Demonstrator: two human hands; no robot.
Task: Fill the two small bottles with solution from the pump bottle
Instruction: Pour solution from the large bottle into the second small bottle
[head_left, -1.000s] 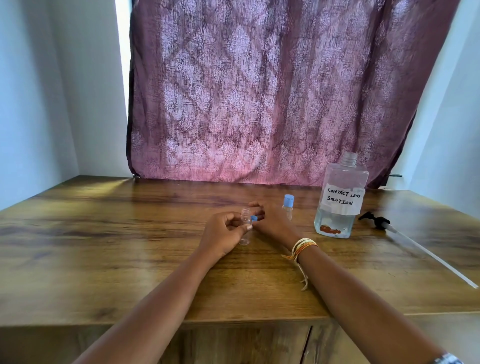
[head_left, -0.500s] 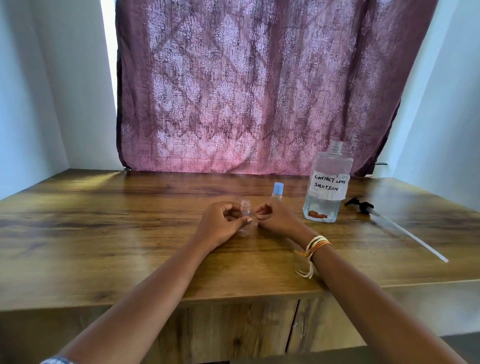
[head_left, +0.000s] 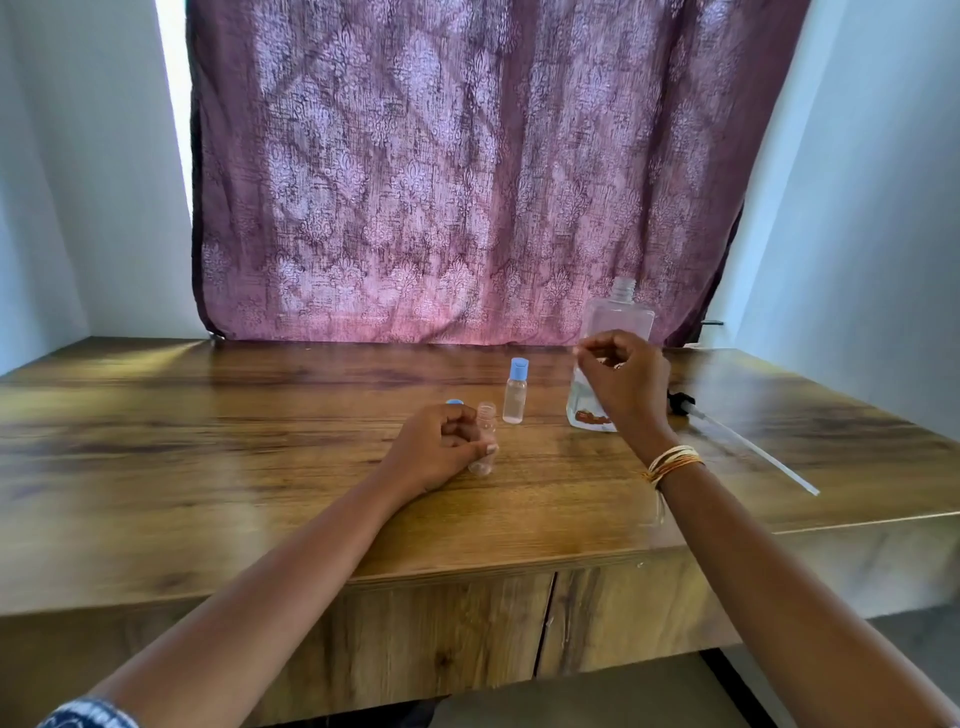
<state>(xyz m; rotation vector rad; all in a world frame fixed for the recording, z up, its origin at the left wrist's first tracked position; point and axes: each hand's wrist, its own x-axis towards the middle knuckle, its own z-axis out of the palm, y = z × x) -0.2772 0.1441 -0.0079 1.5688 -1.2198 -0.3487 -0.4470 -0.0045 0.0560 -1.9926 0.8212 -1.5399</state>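
Note:
My left hand (head_left: 439, 449) grips a small clear bottle (head_left: 487, 441) that stands uncapped on the wooden table (head_left: 208, 441). Its blue cap (head_left: 455, 402) lies on the table just behind my left knuckles. A second small bottle (head_left: 515, 395) with a blue cap on stands a little further back. My right hand (head_left: 626, 387) hovers with curled fingers in front of the large clear solution bottle (head_left: 618, 317), hiding its label; nothing shows in its fingers. The large bottle's neck is open and a little liquid sits at its bottom.
The black pump head (head_left: 680, 402) with its long clear tube (head_left: 753, 452) lies on the table to the right of the large bottle. A purple patterned curtain (head_left: 467, 182) hangs behind the table. The table's front edge runs below my forearms.
My right hand left the small bottle and moved right and up, in front of the large bottle. The blue cap now lies on the table. My left hand keeps its hold.

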